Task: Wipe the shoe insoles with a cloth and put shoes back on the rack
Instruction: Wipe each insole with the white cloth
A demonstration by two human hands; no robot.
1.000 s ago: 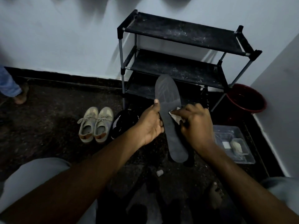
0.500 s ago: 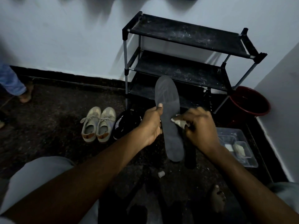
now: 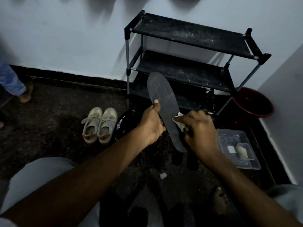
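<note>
Head view shows your left hand (image 3: pixel 151 125) gripping the dark insole (image 3: pixel 161 95) by its left edge, thumb lying up along the rim. You hold the insole in the air at your 12 o'clock, with its toe end tipped toward 11 o'clock and its heel toward 5. Your right hand (image 3: pixel 200 133) pinches a pale cloth (image 3: pixel 178 119) against the insole's right edge near the middle.

The shoe rack (image 3: pixel 188 36) stands behind the insole against the wall, its black shelves dusty. A pair of beige sneakers (image 3: pixel 100 125) sits on the floor at 9 o'clock from your left hand, with a black shoe (image 3: pixel 122 126) just beside them at their 3 o'clock. A red basin (image 3: pixel 253 102) sits at 2 o'clock by the rack's right leg. A clear plastic container (image 3: pixel 237 148) lies at 3 o'clock from your right hand.
</note>
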